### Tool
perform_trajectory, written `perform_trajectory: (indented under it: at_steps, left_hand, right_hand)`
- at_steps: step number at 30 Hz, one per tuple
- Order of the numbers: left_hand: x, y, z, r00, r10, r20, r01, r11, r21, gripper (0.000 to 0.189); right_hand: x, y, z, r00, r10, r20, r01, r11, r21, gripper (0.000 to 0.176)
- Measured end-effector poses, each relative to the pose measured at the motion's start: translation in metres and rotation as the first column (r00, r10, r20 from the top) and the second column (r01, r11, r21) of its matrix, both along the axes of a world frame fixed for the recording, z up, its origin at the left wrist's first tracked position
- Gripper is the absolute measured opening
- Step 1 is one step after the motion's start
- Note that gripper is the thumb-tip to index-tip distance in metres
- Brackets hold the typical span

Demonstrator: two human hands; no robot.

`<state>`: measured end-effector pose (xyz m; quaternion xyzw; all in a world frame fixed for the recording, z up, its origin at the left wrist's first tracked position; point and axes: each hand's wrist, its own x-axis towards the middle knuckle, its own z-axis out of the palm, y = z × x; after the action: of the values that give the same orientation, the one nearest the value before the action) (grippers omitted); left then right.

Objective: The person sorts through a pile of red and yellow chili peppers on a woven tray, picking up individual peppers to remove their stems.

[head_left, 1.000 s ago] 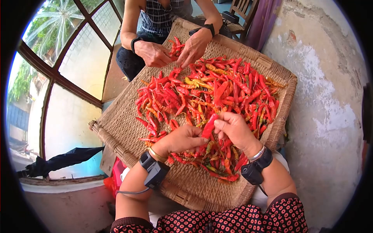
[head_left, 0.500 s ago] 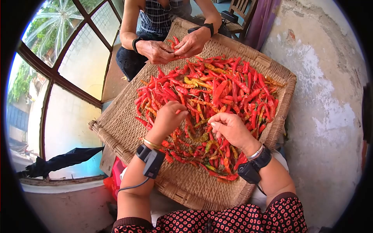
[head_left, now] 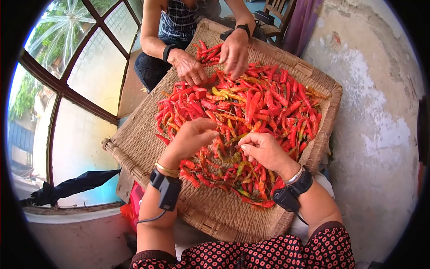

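A wide woven tray (head_left: pixel 210 214) sits between two people, with red chillies (head_left: pixel 253 101) heaped over its middle and far half, a few yellow and green ones mixed in. At the near edge of the tray the person's left hand (head_left: pixel 190 138) lies knuckles up on the heap. Its fingers are curled down among the pods, and I cannot tell whether they have closed on one. The right hand (head_left: pixel 265 151) is just beside it, also over the near part of the tray, palm turned a little inward. Its thumb and fingertips (head_left: pixel 245 142) are pinched together, though I cannot make out whether anything small sits between them. The two hands are close but apart, with chillies showing in the gap.

Each wrist hangs over the tray's near rim and carries a black strapped device (head_left: pixel 166 192), a thin cable trailing from the left one. A gold bangle (head_left: pixel 166 169) sits above the left strap and a silver bangle (head_left: pixel 296 176) above the right.

At the far edge of the tray a second person faces this way, with both of that co-worker's hands (head_left: pixel 234 51) laid flat on the chillies there. An arched window (head_left: pixel 67 89) runs along the tray's left side and a patchy plaster wall (head_left: pixel 371 112) along its right.
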<state>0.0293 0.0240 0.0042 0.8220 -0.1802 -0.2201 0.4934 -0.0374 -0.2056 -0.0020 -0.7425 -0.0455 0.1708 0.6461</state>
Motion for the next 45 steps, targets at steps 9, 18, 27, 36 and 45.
perform_trajectory:
  at_steps: [9, 18, 27, 36, 45]
  left_hand:
    - [0.009, -0.005, -0.012, 0.91, 0.119, 0.397, -0.082, 0.991, -0.11, 0.06]
    - [-0.028, -0.023, -0.027, 0.839, -0.358, 0.409, 0.068, 0.815, 0.575, 0.03]
    - [-0.016, -0.004, -0.018, 0.845, -0.317, 0.431, 0.158, 0.918, 0.364, 0.017]
    - [0.006, -0.009, 0.029, 0.807, 0.533, -0.255, -0.587, 0.675, -0.447, 0.024]
    - [-0.025, -0.114, -0.001, 0.575, -0.309, 0.757, 0.022, 0.931, 0.363, 0.044]
  right_hand:
    - [0.002, 0.0, 0.006, 1.0, -0.002, 0.021, 0.003, 0.998, -0.058, 0.015]
    - [0.009, -0.011, 0.001, 0.91, 0.133, 0.393, 0.119, 0.824, -0.554, 0.019]
    - [0.003, -0.017, 0.012, 0.875, 0.275, 0.398, 0.1, 0.702, -0.705, 0.018]
    - [0.003, -0.024, 0.005, 0.813, 0.251, 0.526, 0.192, 0.738, -0.647, 0.021]
    - [0.014, -0.054, 0.025, 0.911, 0.153, 0.383, 0.265, 0.494, -0.828, 0.02]
